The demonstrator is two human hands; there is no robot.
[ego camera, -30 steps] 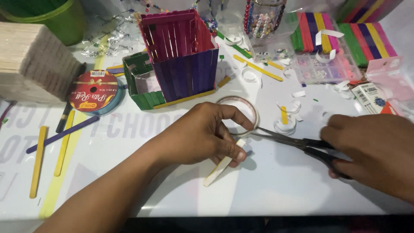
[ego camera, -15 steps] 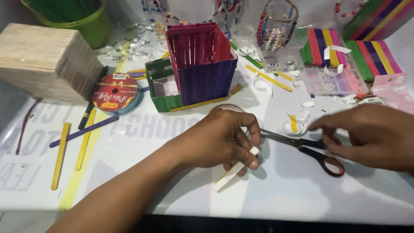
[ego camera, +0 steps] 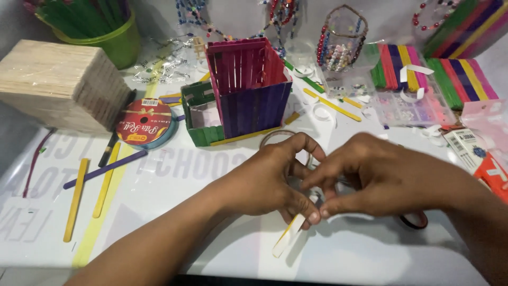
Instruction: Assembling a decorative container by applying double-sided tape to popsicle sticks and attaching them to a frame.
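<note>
My left hand (ego camera: pixel 267 180) pinches the upper end of a pale craft stick (ego camera: pixel 287 239) that slants down toward the table's front edge. My right hand (ego camera: pixel 383 177) meets it fingertip to fingertip and pinches the same end of the stick, where something small and white shows between the fingers. Red-handled scissors (ego camera: pixel 414 220) lie on the white table under my right wrist, mostly hidden. A clear tape ring (ego camera: pixel 271 136) lies just behind my left hand.
A purple and pink stick box (ego camera: pixel 248 87) with a green stick frame (ego camera: pixel 197 114) stands behind the hands. A ribbon spool (ego camera: pixel 144 123), a wooden stick block (ego camera: pixel 58 85), loose sticks (ego camera: pixel 76 198) at left, coloured stick bundles (ego camera: pixel 434 71), a bead box (ego camera: pixel 405 108) and packets (ego camera: pixel 476 145) at right.
My right hand has let go of the scissors, which now lie on the table, and has moved left to join my left hand on the stick.
</note>
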